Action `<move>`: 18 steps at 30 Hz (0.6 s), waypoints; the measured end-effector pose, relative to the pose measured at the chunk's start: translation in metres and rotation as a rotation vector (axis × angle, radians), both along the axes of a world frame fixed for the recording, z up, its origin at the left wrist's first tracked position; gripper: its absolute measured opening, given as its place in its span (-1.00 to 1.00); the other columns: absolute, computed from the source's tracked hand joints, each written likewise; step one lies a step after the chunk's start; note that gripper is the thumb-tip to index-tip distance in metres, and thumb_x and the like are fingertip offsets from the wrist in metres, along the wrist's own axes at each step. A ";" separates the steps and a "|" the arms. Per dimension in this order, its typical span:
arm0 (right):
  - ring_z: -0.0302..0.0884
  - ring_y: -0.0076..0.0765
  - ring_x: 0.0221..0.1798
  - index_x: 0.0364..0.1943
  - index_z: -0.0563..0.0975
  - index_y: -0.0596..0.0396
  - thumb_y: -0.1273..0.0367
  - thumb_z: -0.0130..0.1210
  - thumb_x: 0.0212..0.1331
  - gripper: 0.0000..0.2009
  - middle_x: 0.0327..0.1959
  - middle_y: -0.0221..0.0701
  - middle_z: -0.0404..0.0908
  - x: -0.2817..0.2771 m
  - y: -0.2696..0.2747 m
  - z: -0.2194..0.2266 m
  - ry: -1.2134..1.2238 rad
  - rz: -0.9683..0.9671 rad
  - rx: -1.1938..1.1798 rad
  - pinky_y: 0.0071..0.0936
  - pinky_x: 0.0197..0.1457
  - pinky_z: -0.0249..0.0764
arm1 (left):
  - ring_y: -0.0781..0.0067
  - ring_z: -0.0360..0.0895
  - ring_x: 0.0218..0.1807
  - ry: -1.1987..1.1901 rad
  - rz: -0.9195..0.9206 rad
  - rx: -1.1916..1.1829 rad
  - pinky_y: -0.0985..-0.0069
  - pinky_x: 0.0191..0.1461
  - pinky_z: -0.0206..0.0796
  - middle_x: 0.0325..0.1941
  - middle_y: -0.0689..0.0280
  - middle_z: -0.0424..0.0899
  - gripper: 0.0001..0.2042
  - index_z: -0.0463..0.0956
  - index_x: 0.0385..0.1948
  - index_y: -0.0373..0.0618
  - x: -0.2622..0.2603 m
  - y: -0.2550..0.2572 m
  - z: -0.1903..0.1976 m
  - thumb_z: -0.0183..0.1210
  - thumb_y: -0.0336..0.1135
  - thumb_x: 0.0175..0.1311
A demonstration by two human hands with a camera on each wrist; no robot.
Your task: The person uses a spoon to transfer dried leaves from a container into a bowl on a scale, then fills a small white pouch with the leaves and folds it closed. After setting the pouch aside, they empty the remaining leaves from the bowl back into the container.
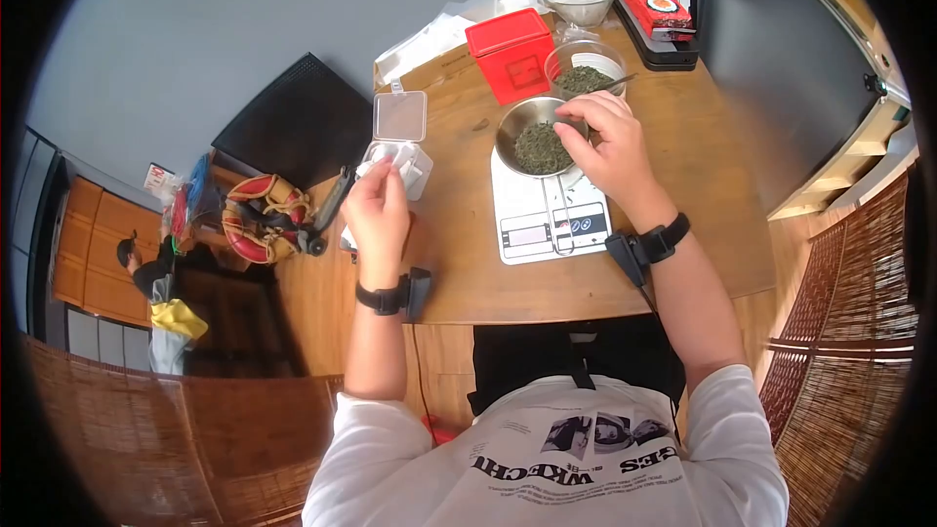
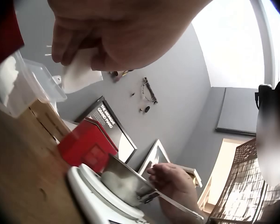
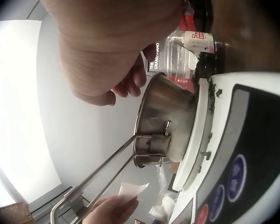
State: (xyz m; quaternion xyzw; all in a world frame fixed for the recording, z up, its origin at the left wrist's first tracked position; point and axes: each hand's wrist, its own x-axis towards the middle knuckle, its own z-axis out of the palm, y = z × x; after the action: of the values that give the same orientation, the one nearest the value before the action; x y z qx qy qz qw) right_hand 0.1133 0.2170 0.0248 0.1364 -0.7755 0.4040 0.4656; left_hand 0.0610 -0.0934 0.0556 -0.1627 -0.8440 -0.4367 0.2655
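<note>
A small white bag (image 2: 79, 72) is pinched between the thumb and fingers of my left hand (image 1: 378, 218), beside a clear plastic box (image 1: 400, 117) of white bags with its lid up. My right hand (image 1: 613, 148) hovers at the right rim of a metal bowl (image 3: 161, 121), fingers bent and thumb apart; whether it pinches any leaves cannot be told. Dried green leaves (image 1: 542, 147) lie in the bowl, which sits on a white kitchen scale (image 1: 551, 224). The bowl's wire handle (image 3: 95, 175) extends over the scale's front.
Behind the bowl stand a red container (image 1: 510, 57) and a clear tub (image 1: 613, 63) of leaves with a spoon. A glass bowl (image 1: 579, 10) and a red package (image 1: 656, 8) are at the back. Another person (image 1: 156, 278) stands at the far left. Leaf bits lie on the scale.
</note>
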 end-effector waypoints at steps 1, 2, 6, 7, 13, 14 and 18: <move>0.59 -0.10 -0.08 -0.29 0.63 0.13 0.40 0.29 0.08 -0.85 -0.24 -0.28 0.69 0.000 0.000 0.000 -0.001 0.001 -0.002 -0.24 0.08 0.41 | 0.20 0.72 0.01 0.033 0.070 -0.082 0.40 0.12 0.48 -0.05 -0.01 0.75 -0.79 0.66 -0.15 -0.40 0.004 -0.007 0.003 0.19 -0.44 0.30; 0.59 -0.10 -0.08 -0.29 0.63 0.13 0.40 0.29 0.08 -0.86 -0.24 -0.28 0.69 0.000 0.000 -0.001 -0.006 0.000 -0.006 -0.25 0.08 0.41 | 0.29 0.75 -0.10 0.173 0.092 -0.164 0.46 0.00 0.50 -0.14 0.01 0.77 -0.79 0.68 -0.13 -0.34 -0.002 -0.022 -0.006 0.22 -0.39 0.32; 0.59 -0.10 -0.10 -0.30 0.63 0.13 0.41 0.29 0.08 -0.86 -0.25 -0.28 0.69 0.002 -0.001 0.003 -0.011 -0.011 -0.012 -0.25 0.07 0.42 | 0.05 0.72 -0.09 0.166 0.303 -0.345 0.38 -0.03 0.51 -0.13 -0.10 0.71 -0.79 0.69 -0.18 -0.31 0.014 -0.046 -0.005 0.19 -0.37 0.32; 0.59 -0.10 -0.10 -0.30 0.63 0.13 0.41 0.29 0.08 -0.86 -0.25 -0.28 0.69 0.002 -0.001 0.004 -0.014 -0.008 -0.013 -0.25 0.07 0.42 | 0.05 0.72 -0.09 0.163 0.304 -0.347 0.38 -0.03 0.51 -0.13 -0.10 0.71 -0.79 0.69 -0.18 -0.31 0.017 -0.050 -0.008 0.19 -0.37 0.32; 0.60 -0.12 -0.11 -0.31 0.63 0.13 0.42 0.29 0.07 -0.88 -0.26 -0.30 0.70 0.002 -0.004 0.003 -0.037 -0.003 -0.015 -0.25 0.04 0.44 | -0.08 0.68 -0.13 0.093 0.284 -0.543 0.23 0.07 0.48 -0.22 -0.02 0.74 -0.83 0.68 -0.28 -0.31 0.030 -0.066 -0.022 0.18 -0.40 0.27; 0.60 -0.12 -0.11 -0.32 0.64 0.13 0.43 0.29 0.07 -0.88 -0.26 -0.30 0.70 0.002 -0.003 0.003 -0.036 -0.005 -0.017 -0.26 0.03 0.44 | -0.12 0.62 0.00 0.034 0.310 -0.568 0.12 0.22 0.37 -0.21 -0.04 0.73 -0.82 0.68 -0.29 -0.31 0.033 -0.065 -0.022 0.18 -0.38 0.29; 0.60 -0.13 -0.12 -0.32 0.64 0.13 0.43 0.29 0.07 -0.88 -0.26 -0.30 0.70 0.002 -0.002 0.003 -0.028 -0.010 -0.015 -0.28 0.02 0.45 | -0.21 0.48 0.23 -0.001 0.362 -0.599 -0.09 0.42 0.16 -0.11 -0.12 0.69 -0.74 0.66 -0.25 -0.35 0.042 -0.055 -0.013 0.17 -0.28 0.34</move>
State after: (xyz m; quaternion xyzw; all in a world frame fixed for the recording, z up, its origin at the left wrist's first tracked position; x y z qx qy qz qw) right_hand 0.1151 0.2152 0.0281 0.1233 -0.7796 0.4091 0.4578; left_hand 0.1026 -0.1489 0.0422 -0.0810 -0.9499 -0.1155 0.2788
